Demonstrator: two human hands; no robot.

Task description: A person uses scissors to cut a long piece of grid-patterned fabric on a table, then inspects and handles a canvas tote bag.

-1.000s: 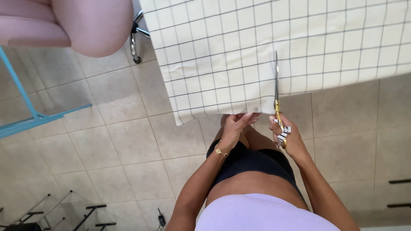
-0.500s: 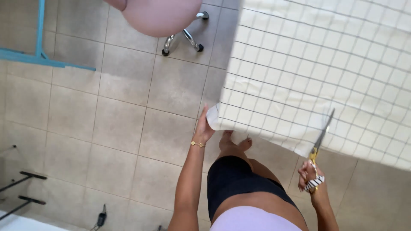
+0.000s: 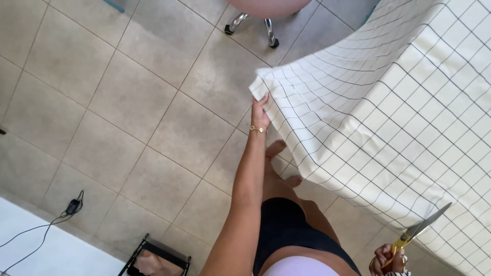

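Scissors (image 3: 420, 229) now lower, tips up-right.

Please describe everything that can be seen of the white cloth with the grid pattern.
The cloth is white or cream with a grid of thin dark lines, and looks like woven fabric. It covers the right side of the view and hangs down toward the tiled floor in soft folds. The left hand grips its hanging corner and holds it out. The scissors, gold-handled, in the right hand, point at its lower edge; whether they touch it cannot be told.
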